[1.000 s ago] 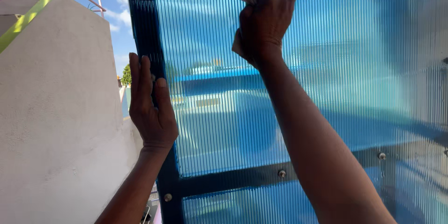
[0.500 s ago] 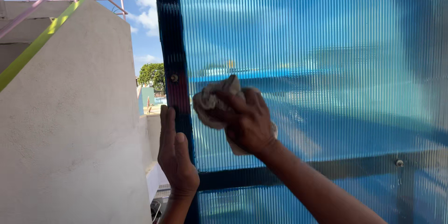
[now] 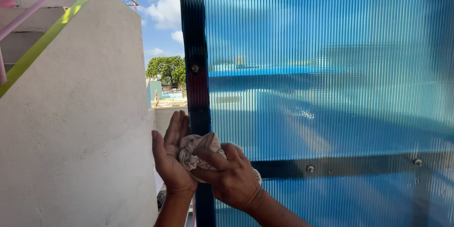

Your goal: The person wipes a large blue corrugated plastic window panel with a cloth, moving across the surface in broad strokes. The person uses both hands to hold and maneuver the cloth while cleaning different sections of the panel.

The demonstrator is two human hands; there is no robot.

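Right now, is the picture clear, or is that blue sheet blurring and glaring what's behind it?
Head view: bright daylight, sharp on the right hand, the rag and the left hand. The ribbed blue panel smears the buildings behind it into soft streaks, with pale sheen across its middle. The white wall is evenly lit, and the sky and trees in the gap look crisp.
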